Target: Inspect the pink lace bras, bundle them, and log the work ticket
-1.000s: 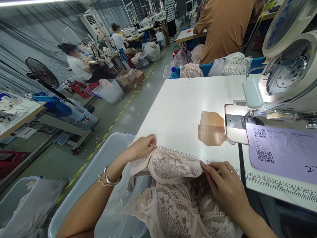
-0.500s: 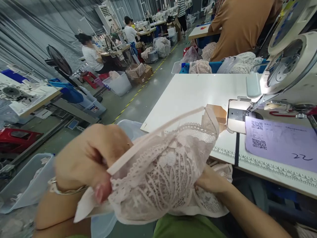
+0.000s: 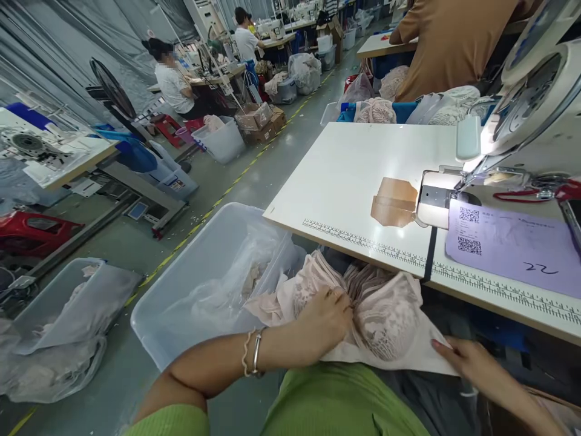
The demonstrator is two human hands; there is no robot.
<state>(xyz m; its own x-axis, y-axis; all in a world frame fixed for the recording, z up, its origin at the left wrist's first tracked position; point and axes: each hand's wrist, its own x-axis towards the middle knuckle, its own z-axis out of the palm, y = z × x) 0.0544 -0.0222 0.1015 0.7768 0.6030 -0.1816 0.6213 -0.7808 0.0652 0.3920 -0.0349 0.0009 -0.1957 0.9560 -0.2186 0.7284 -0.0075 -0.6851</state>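
Note:
A stack of pale pink lace bra pieces (image 3: 390,315) lies across my lap, below the front edge of the sewing table. My left hand (image 3: 324,324) rests on the middle of the stack, its fingers curled over the fabric between the cups. At the right end, my right hand (image 3: 458,357) pinches the edge of the pale fabric between thumb and fingers. Beyond the table edge stands the sewing machine (image 3: 535,121), its lamp lit over the metal needle plate.
The white table (image 3: 345,175) carries brown tape and a purple paper (image 3: 508,242) marked 22. A clear plastic bin (image 3: 181,284) with bags stands at the left. Several people sit at other machines; a person in brown (image 3: 454,48) is ahead.
Both hands have come down from the raised lace piece to the stack on my lap. The left hand moved right and the view shifted, showing the bin and more of the table.

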